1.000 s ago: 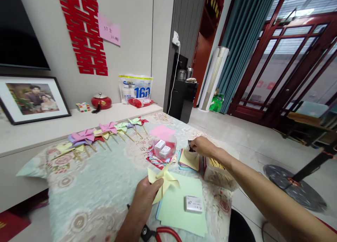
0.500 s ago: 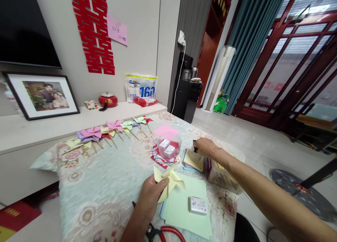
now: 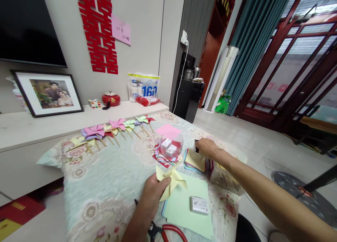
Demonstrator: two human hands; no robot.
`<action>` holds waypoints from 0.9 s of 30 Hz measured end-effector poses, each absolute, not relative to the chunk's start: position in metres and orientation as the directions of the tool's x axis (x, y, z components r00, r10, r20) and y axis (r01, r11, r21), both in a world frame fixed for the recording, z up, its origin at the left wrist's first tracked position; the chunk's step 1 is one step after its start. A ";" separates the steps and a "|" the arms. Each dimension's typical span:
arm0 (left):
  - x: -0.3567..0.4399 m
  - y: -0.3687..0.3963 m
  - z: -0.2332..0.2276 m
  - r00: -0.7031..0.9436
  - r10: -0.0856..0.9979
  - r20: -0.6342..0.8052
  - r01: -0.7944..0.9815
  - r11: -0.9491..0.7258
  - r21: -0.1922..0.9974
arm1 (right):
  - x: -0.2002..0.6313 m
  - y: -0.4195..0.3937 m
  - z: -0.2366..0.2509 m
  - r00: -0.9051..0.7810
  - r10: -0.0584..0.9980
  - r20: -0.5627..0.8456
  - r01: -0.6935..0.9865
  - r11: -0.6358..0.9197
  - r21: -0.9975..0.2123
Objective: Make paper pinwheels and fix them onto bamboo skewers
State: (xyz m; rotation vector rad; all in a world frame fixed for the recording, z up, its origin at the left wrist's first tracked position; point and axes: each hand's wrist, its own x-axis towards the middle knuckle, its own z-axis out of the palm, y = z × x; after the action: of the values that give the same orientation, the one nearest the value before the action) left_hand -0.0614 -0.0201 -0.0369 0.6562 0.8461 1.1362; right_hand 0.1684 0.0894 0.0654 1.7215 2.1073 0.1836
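Observation:
My left hand [image 3: 154,193] is closed on a pale yellow paper pinwheel [image 3: 173,181], pinched between thumb and fingers above a stack of light green paper sheets [image 3: 181,214]. Over by a pile of yellow-topped paper squares [image 3: 195,160], my right hand [image 3: 206,147] is closed on something; only a small dark edge shows at its fingers. A small white box [image 3: 199,205] lies on the green sheets. Red-handled pliers [image 3: 155,229] rest near my left forearm, partly hidden by it.
A clear tub of thin sticks [image 3: 223,179] stands under my right forearm. A clear round container [image 3: 176,143] with two white boxes sits on patterned paper squares. Finished pinwheels on sticks [image 3: 117,124] line the back of the flowered cloth [image 3: 105,172]. Pink paper [image 3: 167,129] lies behind.
The view has turned slightly left, so the scene sits a little further right. Both hands keep nearly the same pose, the left still on the pinwheel.

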 end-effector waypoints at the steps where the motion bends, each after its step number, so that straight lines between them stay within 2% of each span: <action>1: -0.061 -0.020 -0.037 0.185 0.954 -0.235 -0.497 0.297 0.815 | 0.169 0.090 0.065 -0.151 0.962 -0.226 0.909 0.225 0.351; 9: -0.060 -0.020 -0.034 0.191 0.955 -0.229 -0.510 0.296 0.808 | 0.178 0.089 0.065 -0.157 0.978 -0.135 0.943 0.189 0.273; 15: -0.060 -0.020 -0.032 0.174 0.956 -0.238 -0.501 0.294 0.814 | 0.185 0.084 0.078 -0.187 0.982 0.015 0.978 0.185 0.098; 18: -0.060 -0.022 -0.026 0.186 0.954 -0.236 -0.531 0.300 0.792 | 0.182 0.075 0.088 -0.211 0.973 0.092 0.975 0.217 -0.057; 21: -0.061 -0.025 -0.017 0.182 0.946 -0.267 -0.555 0.323 0.767 | 0.172 0.058 0.091 -0.258 0.956 0.138 0.921 0.286 -0.263; 24: -0.063 -0.026 -0.012 0.135 0.946 -0.294 -0.574 0.316 0.755 | 0.155 0.039 0.081 -0.298 0.946 0.128 0.812 0.322 -0.488; 27: -0.064 -0.025 -0.010 0.085 0.953 -0.291 -0.599 0.282 0.749 | 0.139 0.021 0.060 -0.317 0.944 0.089 0.671 0.289 -0.682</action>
State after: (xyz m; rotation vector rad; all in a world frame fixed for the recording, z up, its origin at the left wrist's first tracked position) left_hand -0.0641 -0.0253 -0.0103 0.5071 0.8645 1.2342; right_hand 0.1388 0.0211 0.0597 1.9904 2.8722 -1.0332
